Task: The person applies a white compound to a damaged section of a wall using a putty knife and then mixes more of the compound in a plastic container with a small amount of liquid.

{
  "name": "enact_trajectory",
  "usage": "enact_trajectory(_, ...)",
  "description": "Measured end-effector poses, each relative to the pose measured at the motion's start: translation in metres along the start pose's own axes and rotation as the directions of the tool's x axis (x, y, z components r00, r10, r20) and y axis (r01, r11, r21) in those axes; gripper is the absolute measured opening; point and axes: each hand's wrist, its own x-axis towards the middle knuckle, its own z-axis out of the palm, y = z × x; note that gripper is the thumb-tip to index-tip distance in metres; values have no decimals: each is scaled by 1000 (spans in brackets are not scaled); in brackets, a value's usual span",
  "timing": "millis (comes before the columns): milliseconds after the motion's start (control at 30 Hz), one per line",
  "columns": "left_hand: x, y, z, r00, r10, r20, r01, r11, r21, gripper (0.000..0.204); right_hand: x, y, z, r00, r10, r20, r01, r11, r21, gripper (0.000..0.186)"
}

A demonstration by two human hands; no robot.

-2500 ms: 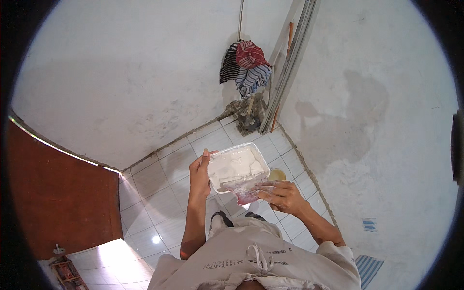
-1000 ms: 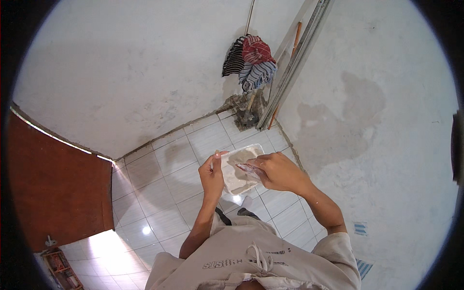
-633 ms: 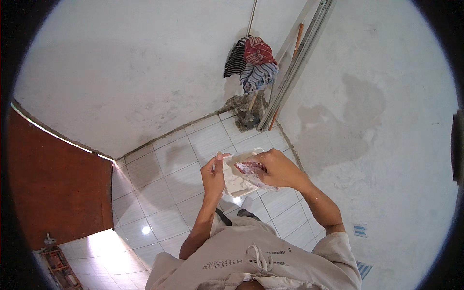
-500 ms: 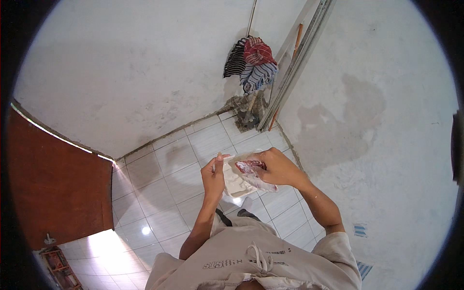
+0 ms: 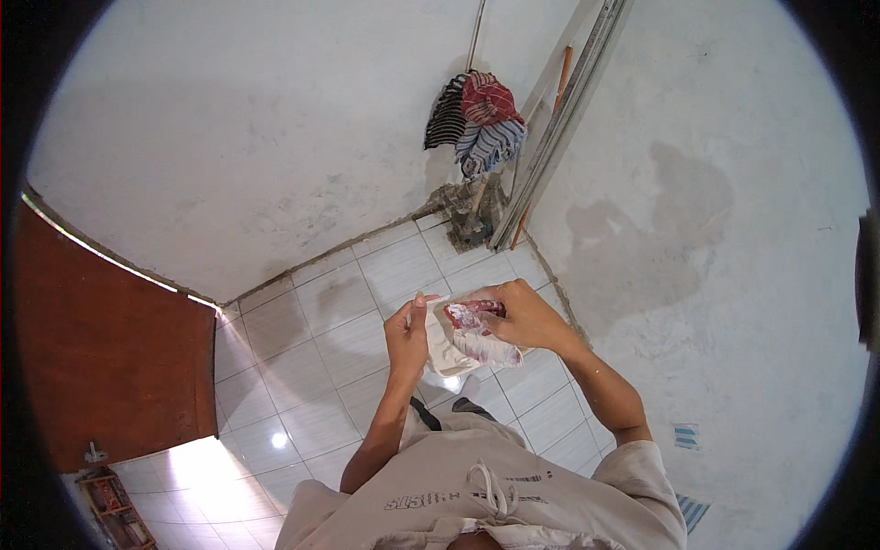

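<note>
A shallow white tray (image 5: 444, 363) with white paste in it is held out over the floor before me. My left hand (image 5: 406, 337) grips its left side, thumb up along the rim. Over the tray's right side, my right hand (image 5: 532, 316) is closed round a paste-smeared putty scraper (image 5: 472, 314) with a red handle. White paste coats the scraper's wide lower part, which lies above the tray toward my body. Part of the handle is hidden behind my right fingers.
Pale tiles (image 5: 316, 394) cover the floor. In the corner, long metal bars (image 5: 559, 128) lean by an orange stick (image 5: 565, 78) and hanging striped cloths (image 5: 490, 119). A red-brown door (image 5: 110, 357) stands left. The right wall has a damp-looking patch (image 5: 651, 238).
The scraper has turned a little in my right hand, so more of its paste-covered lower part faces up. The tray and my left hand have barely shifted.
</note>
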Motion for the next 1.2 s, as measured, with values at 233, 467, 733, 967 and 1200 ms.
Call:
enact_trajectory(233,-3,2,-4,999,-12,41,14,999,-42,40,-9,8,-6,996,-17,-89,26,995,94,38)
enact_trajectory(467,2,-10,-16,993,-21,115,36,991,-128,42,-24,14,2,912,-262,-314,264,964,-35,35)
enact_trajectory(733,6,1,-18,995,-72,68,86,969,-233,43,-46,43,33,747,-633,-204,547,760,-351,44)
enact_trajectory(967,6,10,-19,983,-102,153,137,960,-244,43,-44,37,23,718,-599,-354,587,795,-154,48)
enact_trajectory(1200,6,13,-16,981,-99,170,139,960,-244,44,-40,27,28,880,-435,-190,415,900,-135,43)
